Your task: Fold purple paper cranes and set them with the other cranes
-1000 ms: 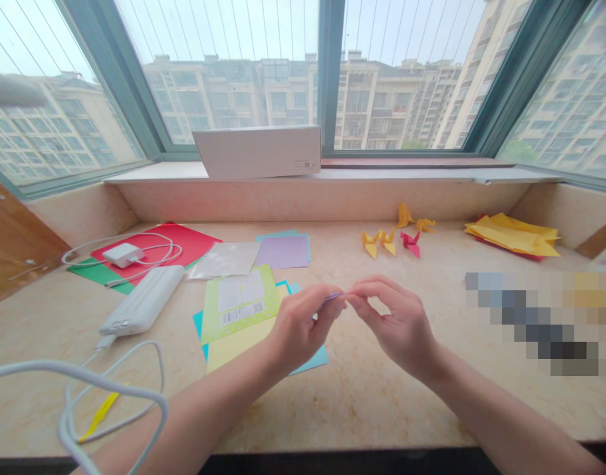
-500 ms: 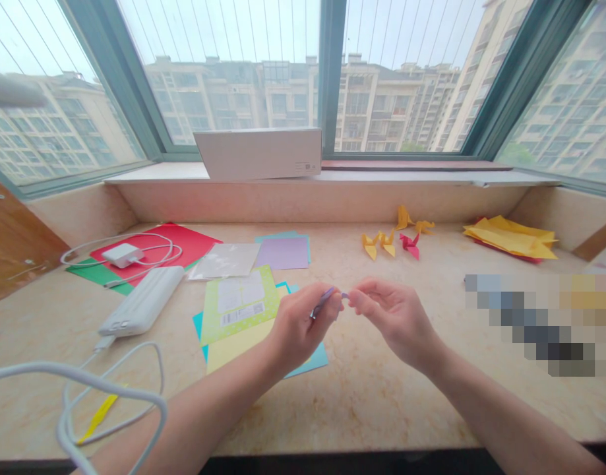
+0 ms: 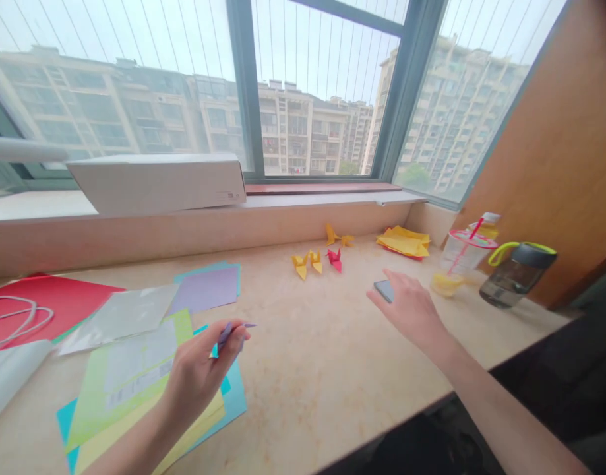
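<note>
My left hand point(image 3: 198, 373) is closed in a pinch on a small folded purple paper piece point(image 3: 233, 329), held just above the stack of green, yellow and blue sheets point(image 3: 129, 396). My right hand point(image 3: 411, 309) reaches out to the right with fingers stretched flat over a dark phone point(image 3: 383, 289) lying on the stone counter point(image 3: 322, 369). Its fingers touch or hover at the phone; I cannot tell which.
Several small folded paper cranes point(image 3: 316, 257), yellow and red, stand near the back wall. Yellow sheets point(image 3: 404, 242), a plastic cup with a straw point(image 3: 459, 258) and a bottle point(image 3: 515, 272) sit at the right. A white box point(image 3: 159, 181) rests on the sill. Purple paper point(image 3: 204, 290), red paper point(image 3: 50, 300) and a cable point(image 3: 10, 316) lie left.
My view has swung to the right. My right hand let go of the purple piece and moved right to the phone. My left hand keeps the purple piece.
</note>
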Available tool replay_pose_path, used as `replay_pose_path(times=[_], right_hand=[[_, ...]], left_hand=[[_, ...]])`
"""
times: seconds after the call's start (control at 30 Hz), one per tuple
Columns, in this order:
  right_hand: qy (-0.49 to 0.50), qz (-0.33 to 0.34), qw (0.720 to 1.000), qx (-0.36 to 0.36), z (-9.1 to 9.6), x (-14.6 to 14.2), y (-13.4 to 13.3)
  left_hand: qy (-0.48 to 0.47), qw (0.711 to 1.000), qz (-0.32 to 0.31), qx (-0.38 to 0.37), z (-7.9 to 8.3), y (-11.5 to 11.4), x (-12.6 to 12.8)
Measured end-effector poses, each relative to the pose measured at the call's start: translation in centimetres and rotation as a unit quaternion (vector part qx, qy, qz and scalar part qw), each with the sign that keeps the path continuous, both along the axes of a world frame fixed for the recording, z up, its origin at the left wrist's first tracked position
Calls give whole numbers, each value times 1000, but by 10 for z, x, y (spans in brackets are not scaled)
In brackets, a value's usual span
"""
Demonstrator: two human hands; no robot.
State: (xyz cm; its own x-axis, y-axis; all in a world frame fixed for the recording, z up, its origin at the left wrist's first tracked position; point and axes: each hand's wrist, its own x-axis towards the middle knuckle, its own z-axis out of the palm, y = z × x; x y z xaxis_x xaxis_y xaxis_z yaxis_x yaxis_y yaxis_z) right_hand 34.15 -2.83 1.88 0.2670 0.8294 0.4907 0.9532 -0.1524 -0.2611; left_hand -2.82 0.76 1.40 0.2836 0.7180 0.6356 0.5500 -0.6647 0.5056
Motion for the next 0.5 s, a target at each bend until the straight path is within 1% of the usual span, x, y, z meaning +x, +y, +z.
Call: replay_pose_path(times=[0.03, 0.07, 0.1, 0.17, 0.27, 0.37, 0.43, 0.5], right_hand=[[-12, -44, 998, -42, -7, 20, -5], [-15, -65, 994, -82, -14, 36, -9], [-13, -65, 991, -120, -20, 47, -12], [0, -58, 986, -159, -27, 58, -16], [6, -45, 986, -158, -30, 60, -16], [20, -47, 986, -158, -29, 64, -12], [35, -50, 984, -166, -31, 69, -9], [46, -55, 984, -164, -33, 73, -6]], left_hand=[[3, 1000, 1, -4, -1, 1, 0], [2, 1000, 10, -4, -1, 1, -1], [5, 1000, 15, -12, -2, 2, -1], [7, 999, 37, -31, -3, 3, -3], [1, 997, 68, -33, -3, 4, -5], [28, 996, 80, -39, -4, 6, -8], [32, 993, 108, -48, -7, 10, -10], [22, 986, 162, -36, -14, 16, -13]])
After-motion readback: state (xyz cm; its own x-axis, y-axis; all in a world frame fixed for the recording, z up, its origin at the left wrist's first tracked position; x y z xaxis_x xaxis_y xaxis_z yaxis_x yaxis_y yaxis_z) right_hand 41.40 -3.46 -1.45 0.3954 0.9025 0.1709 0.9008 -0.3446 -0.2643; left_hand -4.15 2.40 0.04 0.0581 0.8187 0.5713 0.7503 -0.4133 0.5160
